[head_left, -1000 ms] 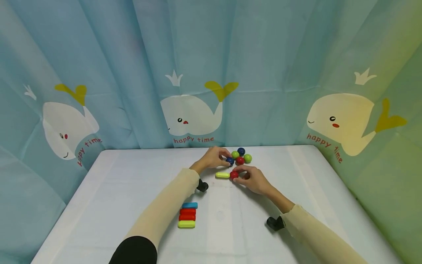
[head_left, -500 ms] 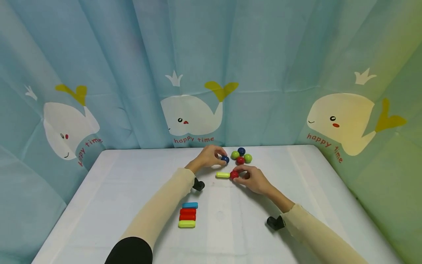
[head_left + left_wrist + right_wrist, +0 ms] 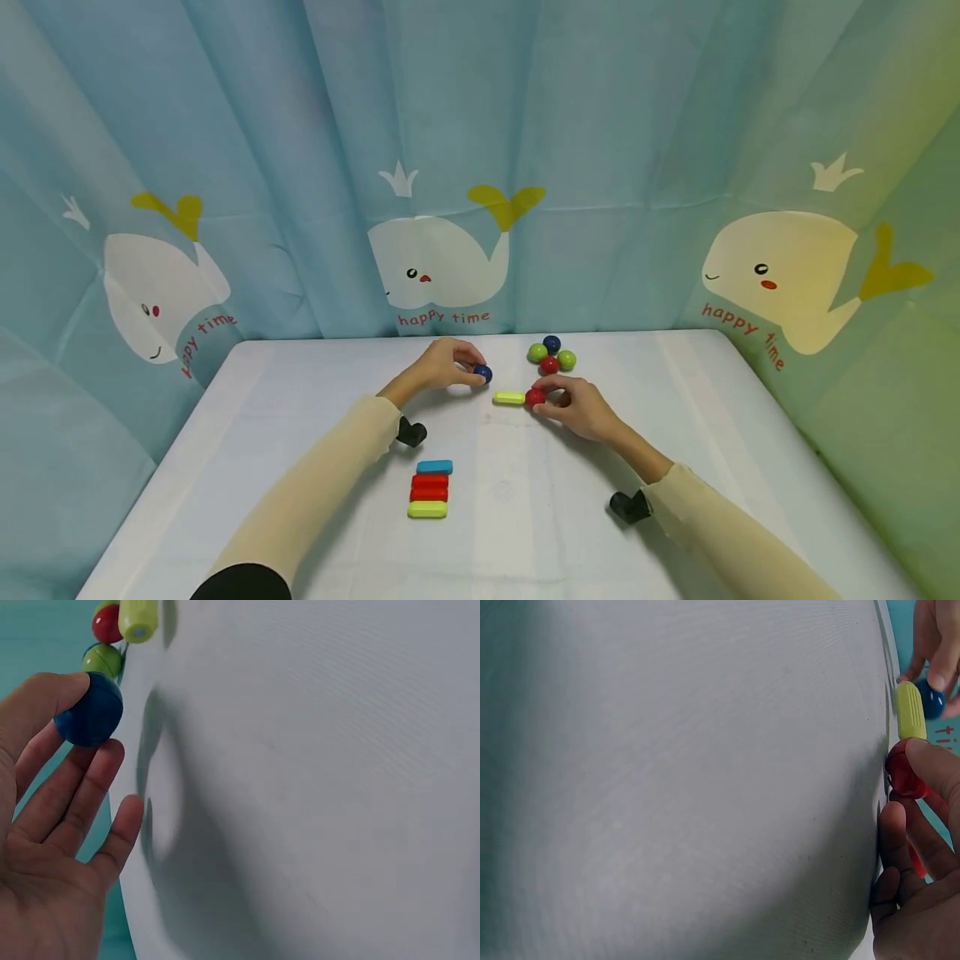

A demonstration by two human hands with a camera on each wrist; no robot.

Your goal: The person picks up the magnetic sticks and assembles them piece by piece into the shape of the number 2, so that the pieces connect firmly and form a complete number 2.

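Head view shows the left hand (image 3: 446, 364) pinching a blue ball (image 3: 483, 374) between thumb and finger, the other fingers loosely spread in the left wrist shot, and the right hand (image 3: 581, 408) keeping its pinch on a red ball (image 3: 535, 397), barely any gap beyond the ball's own width on either. So the big change is on the left: compared with a second ago that blue ball is well apart from the ball cluster instead of right beside it, now past the free left end of the yellow stick (image 3: 509, 398). Looks lifted off the worktop (image 3: 562, 533) too, going by its separate shadow. The right side hasn't really budged, red ball still up against the stick's other end. My read: the blue one is now properly singled out, with the stick-and-red pair held steady between the hands. Farther out, the ball cluster (two green, one red, one dark blue (image 3: 552, 343)) sits near the back edge, and four loose sticks lie stacked side by side nearer the person: blue stick (image 3: 434, 467), two red, one yellow.
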